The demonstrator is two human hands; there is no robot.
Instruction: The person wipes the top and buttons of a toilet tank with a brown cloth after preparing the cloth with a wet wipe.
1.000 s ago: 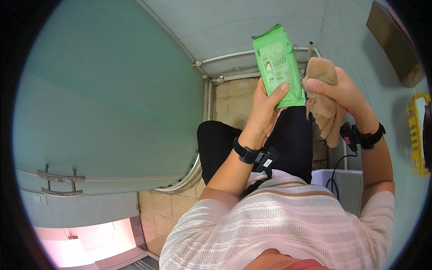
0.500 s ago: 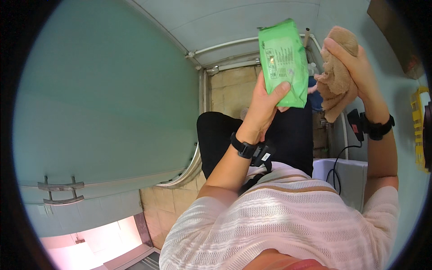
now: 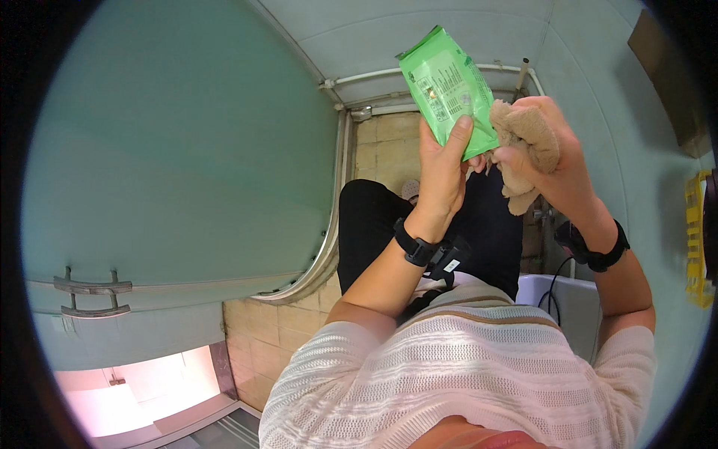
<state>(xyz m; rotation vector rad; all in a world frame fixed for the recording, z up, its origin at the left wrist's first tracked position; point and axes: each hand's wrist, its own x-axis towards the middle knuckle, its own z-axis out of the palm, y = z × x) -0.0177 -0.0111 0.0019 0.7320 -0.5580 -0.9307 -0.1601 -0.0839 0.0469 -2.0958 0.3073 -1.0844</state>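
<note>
Green packet [image 3: 447,82] sits pinched in the left hand [image 3: 443,165]; just beside that hand, I see the right hand [image 3: 572,170] clutching a bunched tan cloth [image 3: 537,135].

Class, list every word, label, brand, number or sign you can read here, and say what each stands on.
Green packet in the left hand: printed lines, too small and blurred to read.
Small white label on the black wrist device: marks too small to read.
No other lettering can be made out.
</note>
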